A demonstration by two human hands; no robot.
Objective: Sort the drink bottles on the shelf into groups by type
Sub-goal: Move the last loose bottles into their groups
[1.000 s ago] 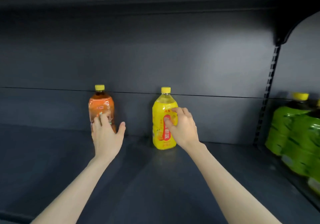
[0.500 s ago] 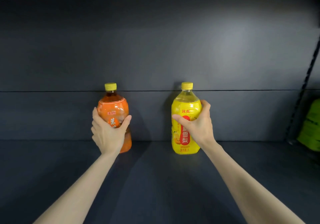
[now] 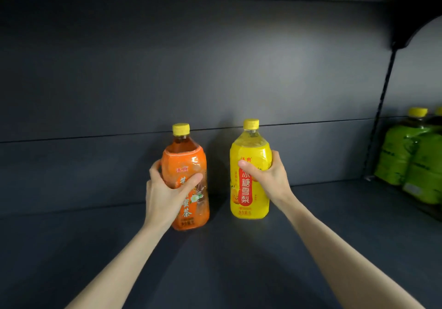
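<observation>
Separately, fingers [image 3: 194, 179] grip orange bottle [image 3: 184, 159] and yellow bottle [image 3: 248, 201].

Tea bottle [image 3: 181, 162] left of pear-drink bottle [image 3: 248, 201], apart, both before back panel [image 3: 215, 69], bottle cluster [image 3: 406, 155] on shelf [image 3: 239, 272] far right

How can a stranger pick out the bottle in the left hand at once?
On the dark shelf, two yellow-capped bottles are near the back wall. The left hand grips the orange bottle, with brown drink in its neck; the yellow bottle beside it holds pale drink, and the green bottles stand far right.
</observation>
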